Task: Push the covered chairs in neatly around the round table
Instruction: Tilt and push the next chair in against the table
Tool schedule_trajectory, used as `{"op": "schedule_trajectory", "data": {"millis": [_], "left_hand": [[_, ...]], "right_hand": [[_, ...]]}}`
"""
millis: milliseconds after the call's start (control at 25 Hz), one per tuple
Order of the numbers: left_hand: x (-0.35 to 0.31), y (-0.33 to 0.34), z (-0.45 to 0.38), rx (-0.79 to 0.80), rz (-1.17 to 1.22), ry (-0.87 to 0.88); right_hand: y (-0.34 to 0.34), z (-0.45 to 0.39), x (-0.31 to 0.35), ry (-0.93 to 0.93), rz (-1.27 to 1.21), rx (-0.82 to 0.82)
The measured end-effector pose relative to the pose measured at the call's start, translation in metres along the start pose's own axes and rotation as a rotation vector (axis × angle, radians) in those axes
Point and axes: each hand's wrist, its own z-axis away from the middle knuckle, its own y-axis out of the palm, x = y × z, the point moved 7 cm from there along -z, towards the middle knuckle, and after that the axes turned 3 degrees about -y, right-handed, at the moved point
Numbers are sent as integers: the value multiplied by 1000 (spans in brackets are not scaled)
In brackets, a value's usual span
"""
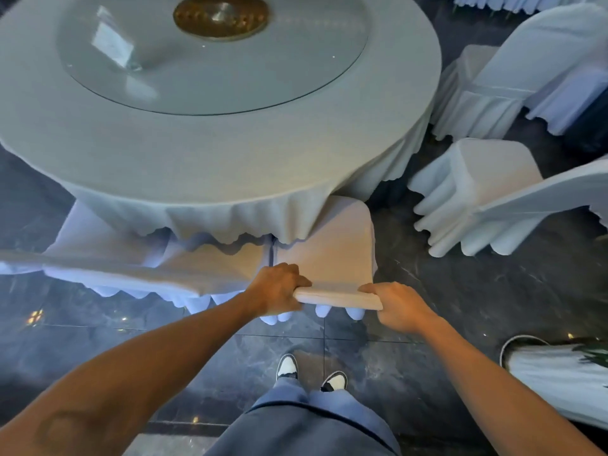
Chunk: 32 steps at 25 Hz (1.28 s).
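A round table [230, 159] with a pale cloth and a glass turntable [210, 54] fills the upper view. Right in front of me stands a white-covered chair [332, 258], its seat partly under the hanging cloth. My left hand [279, 291] grips the left end of its backrest top, and my right hand [398, 307] grips the right end. Another covered chair [108, 255] sits to its left, tucked under the table edge. Two more covered chairs, one [477, 192] near right and one [526, 77] far right, stand away from the table at an angle.
The floor [493, 284] is dark glossy tile. A white-draped object with green leaves [559, 373] stands at the lower right. My feet [309, 373] are just behind the chair. More white drapery [513, 0] shows at the top right edge.
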Motion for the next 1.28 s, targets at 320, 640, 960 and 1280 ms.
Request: {"op": "schedule_trajectory", "data": {"millis": [320,640,960,1280], "left_hand": [[28,17,3,19,113,-139],[58,8,14,-4,127,-190],[56,6,20,17,200,-242],[35,-9,5,379,258,-123]], "right_hand": [[16,-18,16,38,72,-89],[24,-30,45,20,-2,-67],[25,-31,43,18,24,-77],[30,-34,23,33,-186,185]]}}
